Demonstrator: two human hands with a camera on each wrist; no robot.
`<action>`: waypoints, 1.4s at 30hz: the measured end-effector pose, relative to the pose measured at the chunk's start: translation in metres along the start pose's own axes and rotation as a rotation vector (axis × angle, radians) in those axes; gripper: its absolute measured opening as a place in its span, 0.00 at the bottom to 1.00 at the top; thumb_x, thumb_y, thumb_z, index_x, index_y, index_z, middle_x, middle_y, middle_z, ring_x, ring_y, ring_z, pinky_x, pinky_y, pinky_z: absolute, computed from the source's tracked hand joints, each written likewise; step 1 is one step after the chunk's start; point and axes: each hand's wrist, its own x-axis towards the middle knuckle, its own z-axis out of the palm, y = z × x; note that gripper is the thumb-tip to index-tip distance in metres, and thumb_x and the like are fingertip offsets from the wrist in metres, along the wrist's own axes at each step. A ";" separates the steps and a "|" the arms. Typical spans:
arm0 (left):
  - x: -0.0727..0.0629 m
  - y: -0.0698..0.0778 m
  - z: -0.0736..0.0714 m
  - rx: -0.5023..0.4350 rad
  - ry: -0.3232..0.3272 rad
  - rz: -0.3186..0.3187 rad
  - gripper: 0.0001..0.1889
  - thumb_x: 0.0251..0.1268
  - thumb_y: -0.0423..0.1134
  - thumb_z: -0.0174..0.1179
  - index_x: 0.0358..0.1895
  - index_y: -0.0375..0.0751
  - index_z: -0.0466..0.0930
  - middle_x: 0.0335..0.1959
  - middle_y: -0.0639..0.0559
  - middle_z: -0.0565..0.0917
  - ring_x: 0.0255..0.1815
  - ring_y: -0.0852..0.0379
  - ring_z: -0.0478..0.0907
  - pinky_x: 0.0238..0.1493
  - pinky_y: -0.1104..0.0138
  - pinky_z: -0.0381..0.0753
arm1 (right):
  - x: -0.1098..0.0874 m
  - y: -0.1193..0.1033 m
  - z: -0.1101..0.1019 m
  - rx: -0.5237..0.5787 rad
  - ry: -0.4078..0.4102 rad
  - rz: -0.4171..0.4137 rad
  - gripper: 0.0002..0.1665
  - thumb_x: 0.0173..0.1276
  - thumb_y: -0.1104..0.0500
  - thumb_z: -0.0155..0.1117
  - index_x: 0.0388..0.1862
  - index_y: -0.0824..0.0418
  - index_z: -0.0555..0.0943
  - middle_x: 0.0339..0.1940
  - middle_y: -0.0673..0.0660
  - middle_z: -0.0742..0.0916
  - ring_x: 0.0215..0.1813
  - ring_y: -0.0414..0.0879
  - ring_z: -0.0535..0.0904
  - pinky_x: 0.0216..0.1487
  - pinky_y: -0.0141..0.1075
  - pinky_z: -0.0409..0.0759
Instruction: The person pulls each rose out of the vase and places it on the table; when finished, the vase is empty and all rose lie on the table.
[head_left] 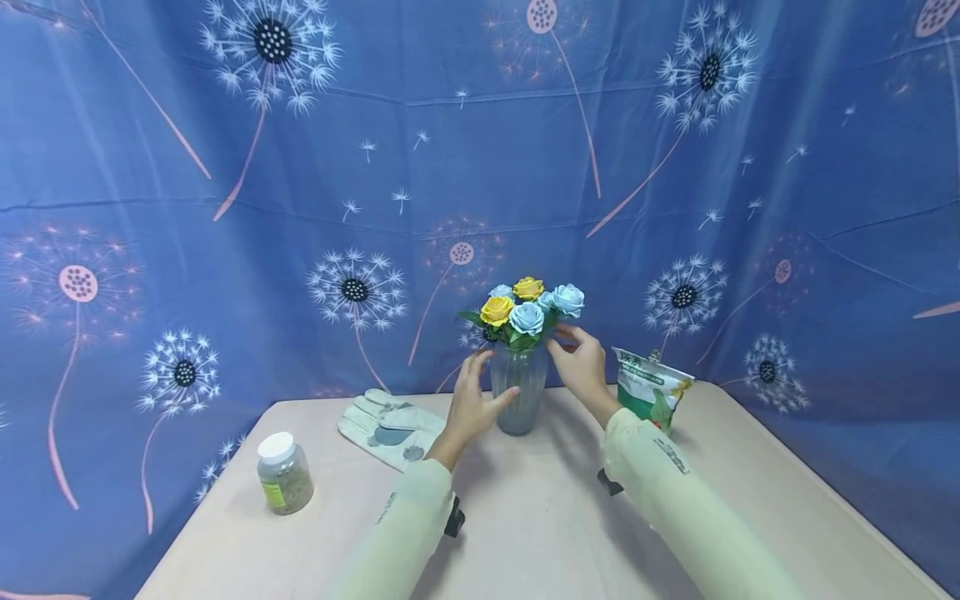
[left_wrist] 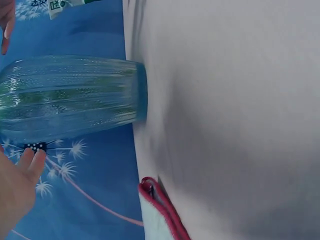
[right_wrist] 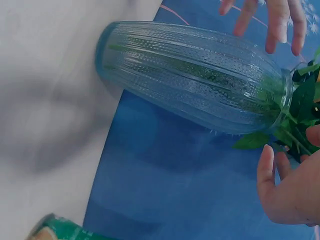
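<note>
A clear ribbed glass vase (head_left: 520, 392) stands upright on the table. Yellow roses (head_left: 497, 311) and light blue roses (head_left: 527, 318) with green leaves (right_wrist: 304, 97) rise from its mouth, their stems showing through the glass. On the vase's left is my left hand (head_left: 474, 404), thumb and fingers spread; in the right wrist view its fingers lie near the glass, contact unclear. My right hand (head_left: 583, 367) is at the right of the rim, beside the leaves, with fingers loosely bent. Whether it touches a leaf is hard to tell. Neither hand visibly grips anything.
White-and-grey work gloves (head_left: 390, 427) lie left of the vase. Further left stands a jar (head_left: 287, 482) with a white lid and grainy contents. A green-and-white pouch (head_left: 651, 392) stands to the right. Behind the table (head_left: 540, 533) hangs a blue dandelion-print curtain (head_left: 480, 167).
</note>
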 end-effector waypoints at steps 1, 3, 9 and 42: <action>0.000 -0.001 0.002 -0.006 0.012 -0.005 0.40 0.57 0.54 0.71 0.71 0.46 0.65 0.68 0.44 0.68 0.63 0.40 0.72 0.59 0.47 0.76 | 0.001 0.001 0.002 0.019 0.007 0.008 0.21 0.69 0.56 0.65 0.59 0.61 0.82 0.51 0.61 0.87 0.50 0.59 0.84 0.50 0.50 0.83; 0.001 -0.002 0.005 -0.014 0.026 -0.019 0.42 0.56 0.53 0.72 0.72 0.46 0.64 0.67 0.44 0.68 0.64 0.40 0.71 0.60 0.47 0.75 | 0.003 0.001 0.005 0.070 0.021 0.022 0.20 0.69 0.57 0.65 0.58 0.61 0.83 0.49 0.61 0.88 0.50 0.58 0.84 0.51 0.49 0.82; 0.003 -0.001 0.012 -0.051 -0.004 -0.082 0.47 0.57 0.57 0.71 0.75 0.42 0.57 0.70 0.42 0.65 0.67 0.40 0.68 0.63 0.45 0.72 | 0.008 0.005 0.014 0.200 0.067 0.078 0.17 0.67 0.63 0.65 0.54 0.64 0.84 0.46 0.63 0.89 0.52 0.53 0.83 0.53 0.42 0.81; 0.011 -0.005 0.050 -0.173 0.113 -0.200 0.52 0.49 0.54 0.77 0.75 0.42 0.57 0.71 0.44 0.68 0.72 0.45 0.64 0.70 0.49 0.65 | 0.011 0.007 0.022 0.301 0.196 0.089 0.15 0.66 0.61 0.69 0.51 0.62 0.86 0.37 0.63 0.90 0.35 0.52 0.87 0.23 0.33 0.82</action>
